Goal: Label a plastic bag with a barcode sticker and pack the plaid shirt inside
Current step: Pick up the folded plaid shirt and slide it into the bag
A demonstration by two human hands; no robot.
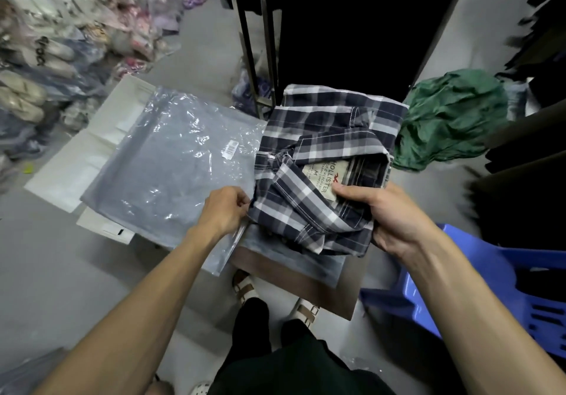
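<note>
Head view shows the barcode sticker (230,149) already on the plastic bag (171,162), so packing is in hand: the left hand (225,209) pinches the bag's edge at centre frame, the right hand (387,215) clamps the folded plaid shirt (315,162), and next the mouth needs spreading.

My right hand (395,214) grips the folded plaid shirt (321,174) at its collar label, thumb on top. My left hand (225,209) pinches the plastic bag (171,174) edge beside it; the barcode sticker (230,149) sits on the bag.
</note>
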